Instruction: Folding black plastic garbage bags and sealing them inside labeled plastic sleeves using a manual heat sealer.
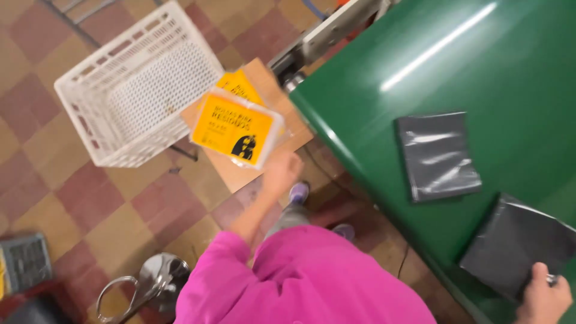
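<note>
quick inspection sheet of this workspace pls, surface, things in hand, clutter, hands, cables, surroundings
surface: green belt, glossy, strip of light reflected on it
job's things: yellow packet in clear wrap, at the left hand's fingertips above a second yellow packet on a brown board; folded grey bag lying flat on the belt; another grey bag at the belt's near edge
clutter: white crate, empty, tilted
grippers: left hand at the packet's lower edge, grip unclear; right hand holds the near grey bag
cables: thin dark cable under the belt's edge
surroundings: checked tile floor, metal stool, pink sleeve
</note>
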